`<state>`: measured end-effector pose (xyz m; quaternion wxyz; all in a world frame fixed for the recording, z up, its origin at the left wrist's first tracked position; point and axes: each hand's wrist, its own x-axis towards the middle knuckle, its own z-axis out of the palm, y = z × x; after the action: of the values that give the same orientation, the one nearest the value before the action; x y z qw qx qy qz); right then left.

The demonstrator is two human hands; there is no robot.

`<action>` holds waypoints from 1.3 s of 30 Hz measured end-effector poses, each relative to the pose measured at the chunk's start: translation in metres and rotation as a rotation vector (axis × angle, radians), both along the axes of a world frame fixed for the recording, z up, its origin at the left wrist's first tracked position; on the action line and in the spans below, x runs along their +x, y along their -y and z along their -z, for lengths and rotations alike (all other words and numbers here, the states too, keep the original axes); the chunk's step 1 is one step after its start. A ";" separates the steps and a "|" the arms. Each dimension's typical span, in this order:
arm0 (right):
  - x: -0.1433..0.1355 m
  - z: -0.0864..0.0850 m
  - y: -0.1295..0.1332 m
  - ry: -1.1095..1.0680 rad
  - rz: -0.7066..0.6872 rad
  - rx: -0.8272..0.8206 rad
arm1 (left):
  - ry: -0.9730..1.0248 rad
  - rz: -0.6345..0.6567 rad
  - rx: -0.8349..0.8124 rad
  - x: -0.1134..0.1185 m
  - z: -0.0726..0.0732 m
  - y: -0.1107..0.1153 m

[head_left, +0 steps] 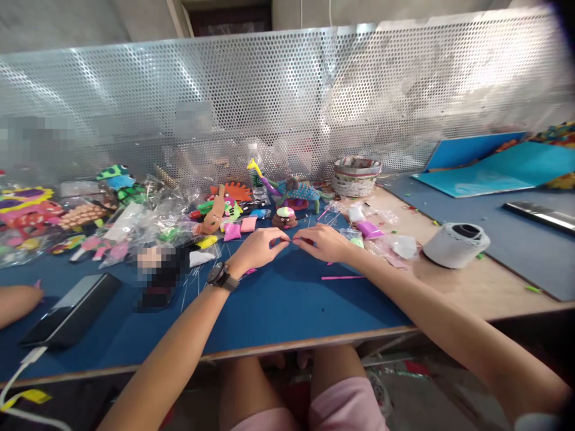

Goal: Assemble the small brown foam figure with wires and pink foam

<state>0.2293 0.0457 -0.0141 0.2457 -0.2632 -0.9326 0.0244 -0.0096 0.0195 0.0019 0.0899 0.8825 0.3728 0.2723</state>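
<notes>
My left hand (263, 246), with a dark watch (221, 276) on its wrist, is closed in a pinch over the blue mat (287, 311). Facing it, my right hand (324, 242) pinches too, its fingertips almost meeting the left ones. Whatever lies between the fingers is too small to make out. Just beyond them stands a brown clay figure (284, 218) with eyes and a pale green and pink top. A pink stick-like tool (342, 278) lies below my right wrist. Pink clay packets (232, 231) are close to my left hand.
Clay animals and plastic bags crowd the left and back. A water bottle (256, 173) and a woven basket (357, 176) stand by the perforated metal screen (269, 90). At right are a white cone roll (456, 245) and blue folder (489, 170). A phone (72, 308) and another person's arm (18, 304) are left.
</notes>
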 end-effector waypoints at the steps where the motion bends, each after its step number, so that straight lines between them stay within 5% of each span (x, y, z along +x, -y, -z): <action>1: 0.000 0.001 0.000 -0.013 0.005 -0.005 | -0.001 0.002 0.014 0.001 0.001 0.000; 8: -0.002 0.003 0.000 -0.098 0.028 -0.162 | -0.042 0.021 0.142 0.002 0.004 -0.001; 18: -0.004 -0.003 0.000 0.027 0.093 -0.135 | -0.450 0.041 0.306 0.007 -0.005 0.005; 29: 0.000 -0.003 -0.001 -0.143 -0.011 -0.340 | -0.017 -0.039 0.079 0.003 0.003 0.000; 39: 0.000 -0.001 -0.001 -0.167 -0.020 -0.239 | 0.171 -0.008 -0.020 0.011 -0.002 0.004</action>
<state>0.2293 0.0470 -0.0129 0.2893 -0.2782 -0.9019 0.1598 0.0010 0.0158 0.0037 0.1292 0.8537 0.3699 0.3431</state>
